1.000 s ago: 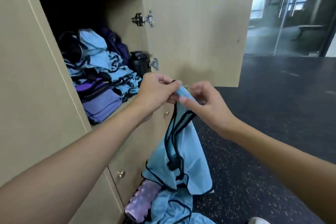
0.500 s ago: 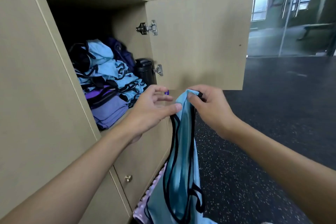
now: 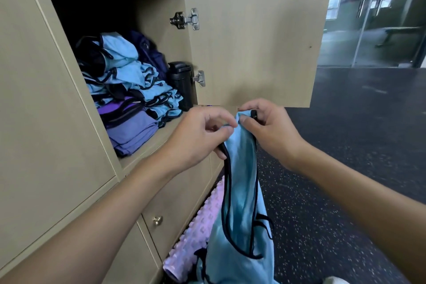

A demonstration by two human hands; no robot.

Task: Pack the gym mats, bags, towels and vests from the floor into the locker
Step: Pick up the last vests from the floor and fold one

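Note:
A light blue vest (image 3: pixel 242 191) with black trim hangs in front of the locker, held at its top by both hands. My left hand (image 3: pixel 200 131) pinches its left shoulder strap and my right hand (image 3: pixel 269 127) pinches the right one. Inside the open locker compartment (image 3: pixel 147 147) sits a pile of folded light blue vests (image 3: pixel 129 76) over purple towels (image 3: pixel 131 129), with a dark blue bag (image 3: pixel 149 53) behind. A lilac bumpy mat roll (image 3: pixel 196 233) lies on the floor below, partly hidden by the vest.
The locker door (image 3: pixel 253 37) stands open to the right, just above my hands. A black bottle (image 3: pixel 181 83) stands inside by the hinge. Closed drawers with brass knobs (image 3: pixel 157 220) sit below. Dark speckled floor (image 3: pixel 345 168) stretches right to glass doors.
My left hand has closed on the vest's left strap, so both hands now hold the top, and the vest has been lifted slightly and spread between them.

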